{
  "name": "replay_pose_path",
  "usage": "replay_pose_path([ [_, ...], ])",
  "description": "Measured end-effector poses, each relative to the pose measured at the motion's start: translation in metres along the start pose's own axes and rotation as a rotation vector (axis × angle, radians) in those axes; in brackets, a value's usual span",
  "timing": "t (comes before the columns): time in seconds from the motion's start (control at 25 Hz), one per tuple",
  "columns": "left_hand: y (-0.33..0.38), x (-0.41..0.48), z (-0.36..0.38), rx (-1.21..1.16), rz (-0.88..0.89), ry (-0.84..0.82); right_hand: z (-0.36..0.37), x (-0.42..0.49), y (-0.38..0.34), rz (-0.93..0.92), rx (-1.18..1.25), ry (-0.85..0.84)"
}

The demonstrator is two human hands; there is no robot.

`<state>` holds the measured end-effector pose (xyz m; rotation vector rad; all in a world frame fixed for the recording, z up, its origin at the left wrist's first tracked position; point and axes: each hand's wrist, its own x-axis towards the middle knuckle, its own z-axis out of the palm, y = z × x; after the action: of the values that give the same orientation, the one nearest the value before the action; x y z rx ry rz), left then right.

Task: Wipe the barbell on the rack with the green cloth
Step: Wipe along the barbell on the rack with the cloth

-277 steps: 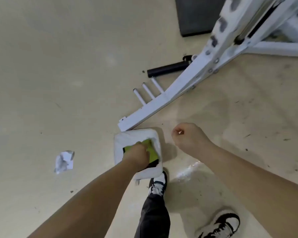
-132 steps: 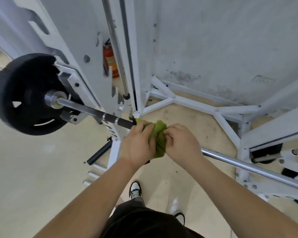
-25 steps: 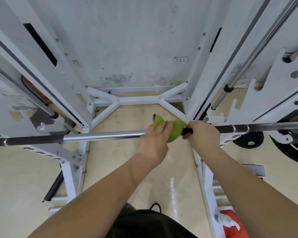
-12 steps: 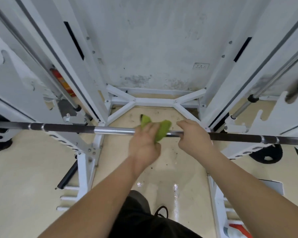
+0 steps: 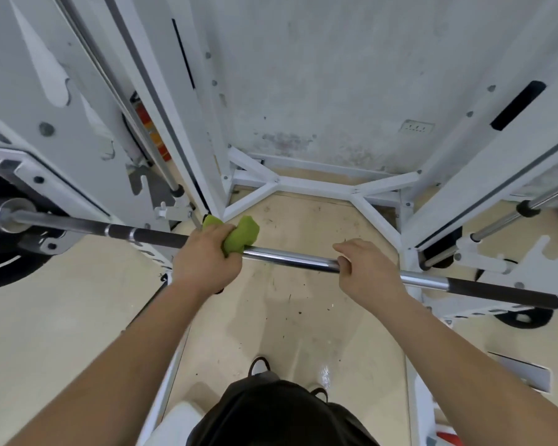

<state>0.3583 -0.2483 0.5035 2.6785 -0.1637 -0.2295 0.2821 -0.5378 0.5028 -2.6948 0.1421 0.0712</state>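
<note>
Head view, green cloth (image 5: 243, 235) on barbell (image 5: 290, 259) clenched in left hand (image 5: 207, 262) fingers (image 5: 216, 229), right hand (image 5: 368, 272) grasping barbell nearby

barbell (image 5: 290, 258) chrome open between the hands: left hand (image 5: 207, 259) with green cloth (image 5: 240, 236) bunched on the bar, right hand (image 5: 371, 275) gripping. Leftward, knurl passes close in front of left upright (image 5: 174, 91), ends at weight plate (image 5: 0, 262). Rightward, bar free up to right upright (image 5: 484, 149); floor (image 5: 303, 317) open below
</note>
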Motion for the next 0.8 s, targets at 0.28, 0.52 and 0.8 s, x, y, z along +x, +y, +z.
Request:
replay_pose_path([
  [0.28, 0.104, -0.029, 0.044, -0.372, 0.26, -0.157, -0.038, -0.041, 0.07, -0.044, -0.121, 0.091],
  [0.52, 0.188, -0.032, 0.095, 0.056, -0.131, 0.006, -0.089, -0.076, 0.165, 0.074, -0.351, -0.095],
  [0.8, 0.321, -0.087, 0.188, -0.117, 0.342, -0.066, -0.098, -0.07, 0.2, 0.082, -0.153, -0.012],
])
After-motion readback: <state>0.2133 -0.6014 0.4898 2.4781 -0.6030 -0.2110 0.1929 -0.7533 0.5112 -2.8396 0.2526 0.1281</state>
